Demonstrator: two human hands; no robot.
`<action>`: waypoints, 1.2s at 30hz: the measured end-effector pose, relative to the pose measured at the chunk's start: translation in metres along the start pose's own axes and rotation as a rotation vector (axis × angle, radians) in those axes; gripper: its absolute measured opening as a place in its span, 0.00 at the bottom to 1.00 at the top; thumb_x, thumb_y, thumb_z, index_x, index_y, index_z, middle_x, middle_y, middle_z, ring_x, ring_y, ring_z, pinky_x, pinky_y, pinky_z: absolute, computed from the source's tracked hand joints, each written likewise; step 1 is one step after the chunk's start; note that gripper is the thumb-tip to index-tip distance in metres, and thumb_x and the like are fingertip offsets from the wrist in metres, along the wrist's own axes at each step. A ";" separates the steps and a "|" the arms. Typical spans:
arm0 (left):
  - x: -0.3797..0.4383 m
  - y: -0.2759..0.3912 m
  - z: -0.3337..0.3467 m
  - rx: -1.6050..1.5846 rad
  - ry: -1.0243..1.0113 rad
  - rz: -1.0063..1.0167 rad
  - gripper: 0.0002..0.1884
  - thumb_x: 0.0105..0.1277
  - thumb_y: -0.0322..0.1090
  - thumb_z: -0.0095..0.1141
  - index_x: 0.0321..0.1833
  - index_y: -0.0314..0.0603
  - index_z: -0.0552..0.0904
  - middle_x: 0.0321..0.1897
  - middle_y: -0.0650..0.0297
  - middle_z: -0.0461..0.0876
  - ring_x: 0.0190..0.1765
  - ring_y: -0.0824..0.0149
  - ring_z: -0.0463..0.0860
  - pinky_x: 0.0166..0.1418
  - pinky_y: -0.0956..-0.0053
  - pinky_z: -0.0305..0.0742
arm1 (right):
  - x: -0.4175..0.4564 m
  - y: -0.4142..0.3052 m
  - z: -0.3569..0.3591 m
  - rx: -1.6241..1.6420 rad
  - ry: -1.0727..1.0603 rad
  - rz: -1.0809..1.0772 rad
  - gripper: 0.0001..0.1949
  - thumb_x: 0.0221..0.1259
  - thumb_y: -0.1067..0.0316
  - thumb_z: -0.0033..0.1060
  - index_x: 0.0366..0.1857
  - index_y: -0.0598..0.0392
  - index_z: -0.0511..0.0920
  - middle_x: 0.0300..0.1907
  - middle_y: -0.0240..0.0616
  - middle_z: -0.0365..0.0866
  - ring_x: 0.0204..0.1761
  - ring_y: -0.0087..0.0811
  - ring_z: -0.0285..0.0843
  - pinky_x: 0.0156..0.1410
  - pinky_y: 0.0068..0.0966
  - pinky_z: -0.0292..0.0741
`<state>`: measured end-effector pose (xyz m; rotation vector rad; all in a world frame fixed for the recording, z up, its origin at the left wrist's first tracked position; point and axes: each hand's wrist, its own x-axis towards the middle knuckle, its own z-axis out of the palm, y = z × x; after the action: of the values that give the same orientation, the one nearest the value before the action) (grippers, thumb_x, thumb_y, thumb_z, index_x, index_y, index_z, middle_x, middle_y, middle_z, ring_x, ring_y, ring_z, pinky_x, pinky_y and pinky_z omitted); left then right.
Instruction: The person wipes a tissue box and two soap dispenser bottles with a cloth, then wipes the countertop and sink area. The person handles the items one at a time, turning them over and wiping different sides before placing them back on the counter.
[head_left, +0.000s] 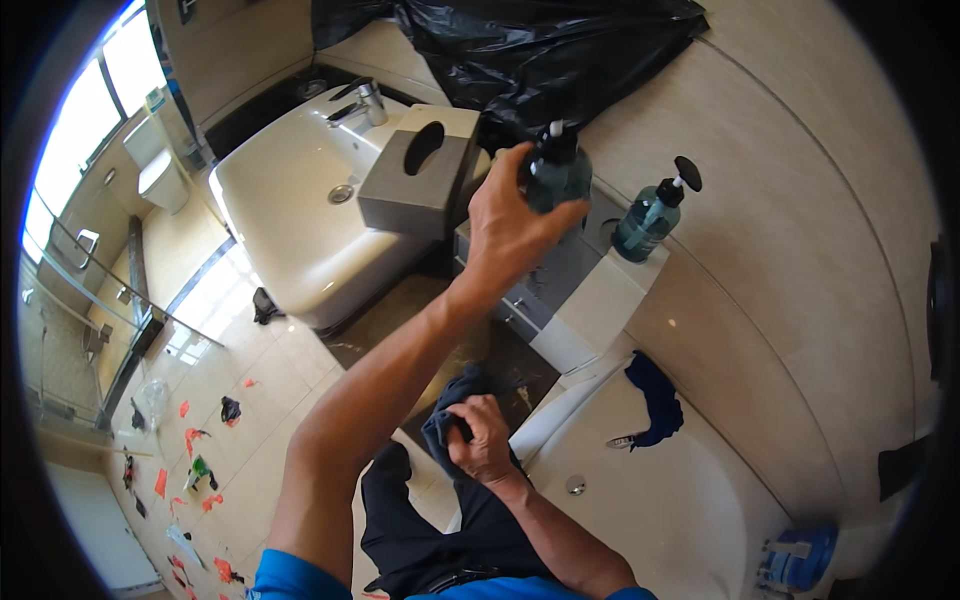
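My left hand (510, 217) reaches out and grips a dark teal pump bottle (559, 176) with a black top, above a small drawer unit. Its lower part is partly hidden by my fingers. My right hand (480, 439) is closer to my body and clutches a dark blue cloth (450, 412). Another teal pump bottle (646, 221) stands upright on the white end of the drawer unit (600, 307). A grey tissue box (416, 176) rests over the right side of the white washbasin (289, 202), left of my left hand.
A chrome faucet (367, 105) rises behind the basin. Black plastic sheeting (540, 52) hangs on the wall. The bathtub (652, 495) on the right has a dark blue cloth item (658, 405) on its rim. Red and black plastic scraps (191, 435) litter the tiled floor. A blue container (799, 559) sits at lower right.
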<state>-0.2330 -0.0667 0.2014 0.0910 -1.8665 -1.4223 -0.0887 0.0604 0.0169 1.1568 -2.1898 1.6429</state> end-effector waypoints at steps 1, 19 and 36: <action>-0.015 -0.002 -0.015 0.055 0.021 0.032 0.41 0.48 0.42 0.78 0.64 0.30 0.75 0.47 0.48 0.84 0.49 0.55 0.86 0.55 0.65 0.80 | -0.001 -0.001 0.000 -0.009 0.001 -0.003 0.10 0.51 0.77 0.63 0.39 0.57 0.81 0.39 0.43 0.81 0.42 0.47 0.79 0.50 0.38 0.78; -0.254 -0.015 -0.171 0.013 0.181 -0.501 0.35 0.52 0.36 0.76 0.64 0.33 0.78 0.48 0.60 0.87 0.47 0.69 0.86 0.55 0.73 0.80 | -0.004 0.006 0.006 0.369 0.077 0.300 0.04 0.63 0.78 0.60 0.38 0.58 0.82 0.37 0.32 0.83 0.41 0.27 0.80 0.51 0.23 0.76; -0.330 0.021 -0.190 -0.347 0.327 -0.683 0.34 0.55 0.25 0.74 0.67 0.30 0.75 0.46 0.62 0.85 0.46 0.72 0.85 0.50 0.78 0.81 | -0.018 -0.092 0.039 0.549 -0.245 0.349 0.12 0.57 0.78 0.64 0.45 0.55 0.80 0.43 0.41 0.82 0.48 0.43 0.81 0.55 0.33 0.76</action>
<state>0.1205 -0.0493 0.0601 0.7993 -1.3422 -2.0185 -0.0040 0.0266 0.0606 1.1935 -2.2505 2.4856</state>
